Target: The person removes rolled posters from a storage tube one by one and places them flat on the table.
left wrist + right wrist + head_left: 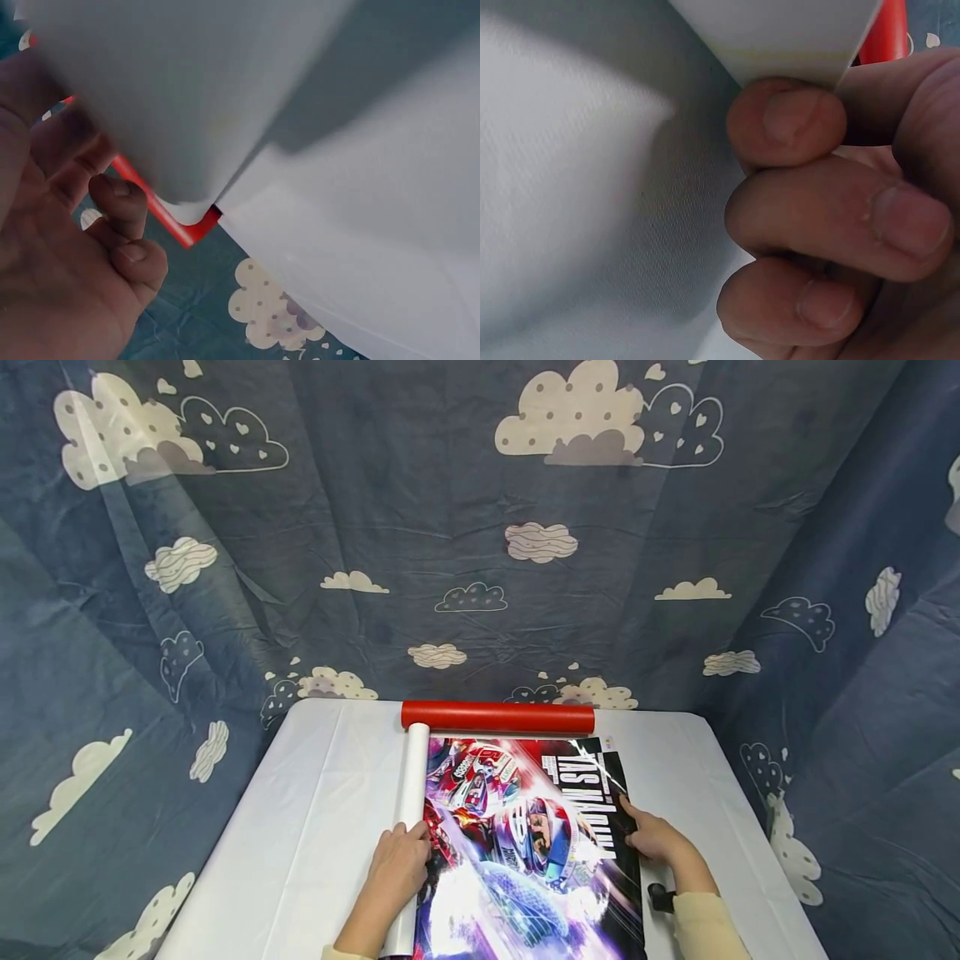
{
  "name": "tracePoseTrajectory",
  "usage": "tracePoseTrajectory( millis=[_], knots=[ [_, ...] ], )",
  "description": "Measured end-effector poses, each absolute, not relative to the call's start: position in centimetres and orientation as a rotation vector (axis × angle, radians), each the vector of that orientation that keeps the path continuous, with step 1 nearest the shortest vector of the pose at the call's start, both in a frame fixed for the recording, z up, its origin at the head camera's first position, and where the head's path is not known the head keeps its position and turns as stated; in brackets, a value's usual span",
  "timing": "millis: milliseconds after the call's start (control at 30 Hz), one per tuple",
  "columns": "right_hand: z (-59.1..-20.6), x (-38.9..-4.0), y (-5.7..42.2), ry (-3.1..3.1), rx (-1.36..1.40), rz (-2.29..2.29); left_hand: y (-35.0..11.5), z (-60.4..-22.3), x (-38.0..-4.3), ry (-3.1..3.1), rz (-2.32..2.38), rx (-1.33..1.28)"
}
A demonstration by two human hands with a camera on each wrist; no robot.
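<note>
A glossy, colourful poster (517,827) with racing pictures and white lettering lies partly unrolled, printed side up. Its left side is still a white roll (413,768). On that roll my left hand (400,860) grips at about mid-length; in the left wrist view, the fingers (120,202) curl beside the white paper. My right hand (662,842) pinches the poster's dark right edge. In the right wrist view, the curled fingers (795,124) meet the white back of the sheet (787,37), which is lifted off the surface below.
A red tube (498,717) lies along the far edge of the white table (330,793), just beyond the poster. Dark blue cloth (465,510) with cloud prints hangs behind the table and at both sides. A black band (661,897) sits at the right wrist.
</note>
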State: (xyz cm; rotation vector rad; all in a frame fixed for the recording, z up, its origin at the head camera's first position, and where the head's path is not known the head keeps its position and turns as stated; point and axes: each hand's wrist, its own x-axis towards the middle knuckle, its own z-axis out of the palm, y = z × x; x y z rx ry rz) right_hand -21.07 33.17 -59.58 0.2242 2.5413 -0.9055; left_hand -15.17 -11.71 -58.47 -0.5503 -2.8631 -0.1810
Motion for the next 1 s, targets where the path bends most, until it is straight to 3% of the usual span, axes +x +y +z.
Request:
tracePoseTrajectory(
  millis=[1000],
  knots=[
    [-59.7,-20.8,33.9,2.551,0.252,-0.882,-14.0,-58.4,-14.8,-2.934,-0.223,-0.451]
  ],
)
